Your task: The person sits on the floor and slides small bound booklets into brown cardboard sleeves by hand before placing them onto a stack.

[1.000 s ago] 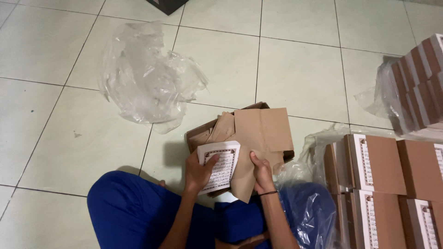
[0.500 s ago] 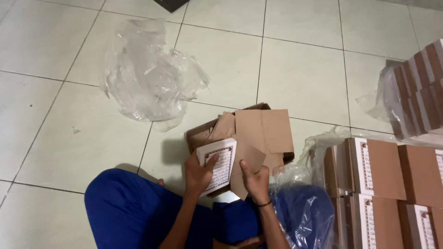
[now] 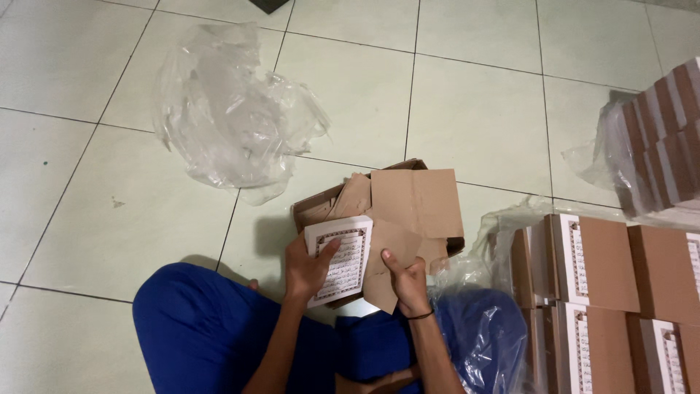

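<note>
- On the pale tiled floor, just ahead of the person's blue-trousered legs, sits an open brown cardboard box with its flaps folded outward; what lies deep inside it cannot be seen.
- At the near edge of the box, a white rectangular book with a dark ornamental border on its cover rests half over the rim, tilted toward the person.
- The left hand grips the book at its lower left edge, the thumb lying across the cover.
- The right hand is closed on a loose brown cardboard flap just beside the book's right edge; a dark band circles that wrist.
- The two hands are apart, with the book and the flap between them.
- To the right, touching the person's knee, a clear plastic wrap partly encloses rows of brown-covered books with white patterned spines, packed side by side.
- Further right, at the frame's edge, a second plastic-wrapped stack of brown books stands on the floor, well apart from the box.
- To the upper left, a crumpled sheet of clear plastic lies spread on the tiles, near the box's far left corner but not touching it.
- Bare tiles stretch ahead of the box and along the left side.
</note>
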